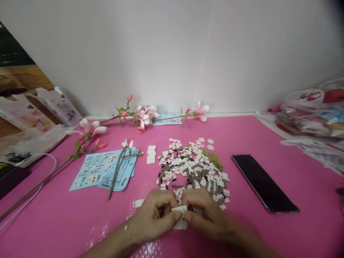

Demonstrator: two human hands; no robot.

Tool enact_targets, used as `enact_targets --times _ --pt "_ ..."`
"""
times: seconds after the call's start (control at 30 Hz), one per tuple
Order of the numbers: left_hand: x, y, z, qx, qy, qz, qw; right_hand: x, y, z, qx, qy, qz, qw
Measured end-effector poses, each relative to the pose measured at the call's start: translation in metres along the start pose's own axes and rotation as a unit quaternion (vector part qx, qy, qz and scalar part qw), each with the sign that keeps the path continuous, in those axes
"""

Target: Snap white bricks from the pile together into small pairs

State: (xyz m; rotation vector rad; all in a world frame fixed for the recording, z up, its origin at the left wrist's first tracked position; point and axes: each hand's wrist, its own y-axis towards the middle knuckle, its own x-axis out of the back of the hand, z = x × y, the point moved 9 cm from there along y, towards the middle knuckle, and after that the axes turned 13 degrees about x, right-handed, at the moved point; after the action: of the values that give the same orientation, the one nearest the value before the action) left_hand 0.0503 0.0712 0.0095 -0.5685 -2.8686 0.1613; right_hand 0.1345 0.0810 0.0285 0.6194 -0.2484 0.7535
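Between the fingertips of both hands is a small white building-block piece, its lower part sticking out below the thumbs. My left hand is closed on its left side, with a thin bracelet at the wrist. From the other side my right hand pinches it, thumb against thumb. Just beyond the knuckles spreads a loose pile of white, brown, black and green block pieces. Left of my left hand lies another white block piece. A stack of white assembled pieces rests left of the pile.
Blue instruction sheets lie at left under a brown block branch with white buds. Pink magnolia branches stretch along the back and left of the pink table mat. A black phone is at right, plastic bags beyond it.
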Motion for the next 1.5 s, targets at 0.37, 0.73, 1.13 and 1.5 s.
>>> enact_targets --times 0.37,0.73,1.13,1.5 --pt "0.000 0.000 -0.008 -0.030 0.020 0.013 0.999 0.004 0.001 0.002 0.001 0.005 -0.008 1.000" --pt "-0.003 0.000 -0.006 -0.020 0.019 0.024 0.999 0.002 0.002 0.001 -0.011 0.008 -0.004 1.000" --pt "0.002 0.002 0.011 0.102 -0.140 0.036 0.984 0.020 -0.002 0.003 0.020 -0.025 -0.113 0.993" --pt "0.035 0.002 0.024 0.084 -0.208 -0.107 0.969 0.048 -0.017 -0.027 -0.124 -0.027 -0.235 0.964"
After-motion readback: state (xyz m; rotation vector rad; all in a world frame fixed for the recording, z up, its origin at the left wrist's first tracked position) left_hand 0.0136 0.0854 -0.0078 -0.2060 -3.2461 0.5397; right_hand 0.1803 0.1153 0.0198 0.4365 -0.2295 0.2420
